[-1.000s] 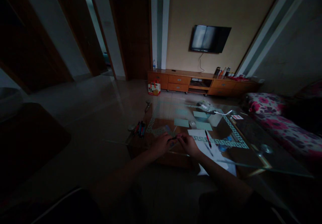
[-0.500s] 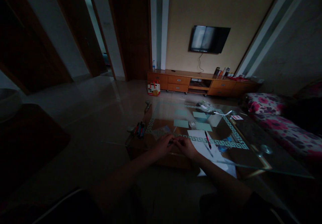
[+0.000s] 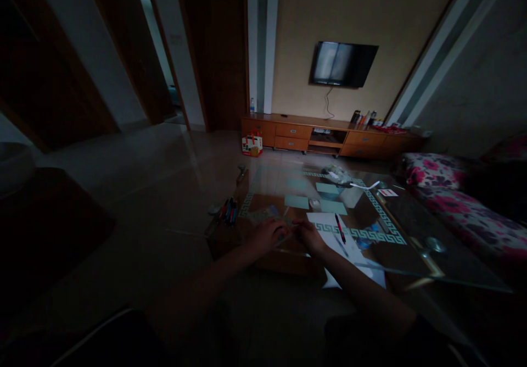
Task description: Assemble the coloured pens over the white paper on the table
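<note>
Over the near edge of a glass table (image 3: 366, 260), my left hand (image 3: 267, 236) is closed, fingers curled around something small and dark that I cannot make out. Just right of it, my right hand (image 3: 308, 236) is also closed, thumb and fingers drawn together; dim light hides what they may hold. A narrow gap separates the fingertips. White paper (image 3: 348, 251) lies beside my right hand, with a red and black pen (image 3: 340, 228) on it. Several pens (image 3: 228, 213) lie in a bunch left of my left hand. Behind that hand is a clear plastic sleeve (image 3: 265, 212).
A crumpled plastic bag (image 3: 335, 174), a white strip (image 3: 365, 185) and a red and white card (image 3: 387, 192) lie farther back on the glass. Beyond stand a wooden TV cabinet (image 3: 292, 131) and a gift box (image 3: 252, 144). A flowered sofa (image 3: 436, 172) is at right.
My hands, whose fingertips met half a second ago, have come slightly apart. The right hand has shifted a little to the right, and the left hand's fingers have turned.
</note>
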`<act>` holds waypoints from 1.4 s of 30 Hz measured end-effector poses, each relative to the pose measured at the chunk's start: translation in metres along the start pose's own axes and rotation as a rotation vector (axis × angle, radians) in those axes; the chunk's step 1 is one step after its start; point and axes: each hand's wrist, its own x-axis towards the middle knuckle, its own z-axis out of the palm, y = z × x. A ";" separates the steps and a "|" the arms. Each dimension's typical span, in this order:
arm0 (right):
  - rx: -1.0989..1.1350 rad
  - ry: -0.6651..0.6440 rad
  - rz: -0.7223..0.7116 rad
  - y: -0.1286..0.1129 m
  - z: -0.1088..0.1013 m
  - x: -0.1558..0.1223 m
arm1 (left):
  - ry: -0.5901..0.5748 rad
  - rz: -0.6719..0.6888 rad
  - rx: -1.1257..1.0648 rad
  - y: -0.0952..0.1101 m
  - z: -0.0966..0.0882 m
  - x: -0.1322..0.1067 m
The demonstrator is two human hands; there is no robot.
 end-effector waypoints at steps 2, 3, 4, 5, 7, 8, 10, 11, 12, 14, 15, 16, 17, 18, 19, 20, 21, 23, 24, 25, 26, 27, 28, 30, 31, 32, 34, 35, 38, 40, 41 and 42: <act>0.075 0.027 0.029 0.000 0.000 -0.001 | -0.002 -0.001 0.020 0.001 0.000 0.001; 0.101 0.032 0.038 0.000 0.001 -0.002 | -0.001 0.003 0.023 0.001 0.001 0.001; 0.113 0.025 0.039 -0.001 0.001 -0.003 | 0.000 0.010 0.023 0.001 0.001 0.001; 0.120 0.015 0.038 -0.002 0.002 -0.004 | 0.001 0.020 0.023 0.002 0.001 0.002; 0.125 -0.014 0.038 -0.005 0.003 -0.007 | 0.012 0.034 0.019 0.001 0.001 0.002; 0.123 -0.029 0.041 -0.006 0.004 -0.008 | 0.022 0.035 0.017 0.000 0.001 0.003; 0.105 -0.058 0.051 -0.009 0.005 -0.011 | 0.040 0.031 0.011 -0.002 0.003 0.003; 0.090 -0.067 0.056 -0.010 0.006 -0.013 | 0.046 0.029 0.006 -0.002 0.004 0.003; 0.073 -0.075 0.062 -0.011 0.006 -0.014 | 0.048 0.031 0.000 -0.002 0.004 0.003; 0.045 -0.097 0.067 -0.014 0.008 -0.016 | 0.047 0.047 -0.010 -0.002 0.006 0.003; 0.034 -0.106 0.062 -0.016 0.009 -0.017 | 0.045 0.055 -0.014 -0.001 0.006 0.003; 0.022 -0.110 0.051 -0.017 0.010 -0.017 | 0.044 0.061 -0.018 0.000 0.006 0.003; 0.008 -0.115 0.037 -0.019 0.011 -0.017 | 0.041 0.065 -0.021 0.001 0.006 0.003; -0.008 -0.121 0.023 -0.021 0.011 -0.017 | 0.039 0.066 -0.025 0.002 0.006 0.003; -0.025 -0.123 0.011 -0.022 0.010 -0.017 | 0.036 0.065 -0.029 0.002 0.006 0.004; -0.041 -0.127 0.005 -0.023 0.010 -0.017 | 0.035 0.062 -0.032 0.002 0.006 0.004; -0.054 -0.131 0.004 -0.023 0.008 -0.016 | 0.035 0.059 -0.035 0.002 0.006 0.004; -0.063 -0.130 0.013 -0.022 0.006 -0.014 | 0.039 0.049 -0.040 0.001 0.006 0.005; -0.060 -0.125 0.025 -0.021 0.005 -0.014 | 0.042 0.045 -0.043 0.000 0.006 0.005; -0.051 -0.122 0.042 -0.020 0.004 -0.013 | 0.042 0.046 -0.045 -0.001 0.006 0.005; -0.037 -0.120 0.057 -0.019 0.004 -0.013 | 0.040 0.050 -0.046 -0.001 0.006 0.005; -0.020 -0.120 0.074 -0.019 0.004 -0.012 | 0.037 0.056 -0.047 -0.001 0.006 0.005; 0.000 -0.120 0.086 -0.018 0.004 -0.012 | 0.034 0.063 -0.048 -0.001 0.006 0.005; 0.043 -0.127 0.099 -0.017 0.004 -0.012 | 0.031 0.073 -0.049 -0.001 0.006 0.005; 0.062 -0.132 0.097 -0.017 0.005 -0.012 | 0.031 0.074 -0.049 -0.001 0.007 0.005; 0.077 -0.136 0.095 -0.016 0.004 -0.011 | 0.028 0.075 -0.049 -0.001 0.007 0.005; 0.093 -0.123 0.089 -0.016 0.004 -0.011 | 0.027 0.074 -0.048 -0.002 0.008 0.005; 0.096 -0.110 0.086 -0.015 0.003 -0.010 | 0.029 0.072 -0.047 -0.003 0.008 0.006; 0.076 -0.085 0.060 -0.014 0.000 -0.008 | 0.040 0.061 -0.043 -0.007 0.010 0.007; 0.011 -0.085 0.006 -0.014 0.000 -0.008 | 0.040 0.053 -0.038 -0.007 0.010 0.007; -0.032 -0.084 -0.027 -0.014 0.000 -0.008 | 0.038 0.049 -0.033 -0.007 0.010 0.007; -0.072 -0.080 -0.056 -0.015 0.000 -0.007 | 0.033 0.046 -0.028 -0.007 0.010 0.006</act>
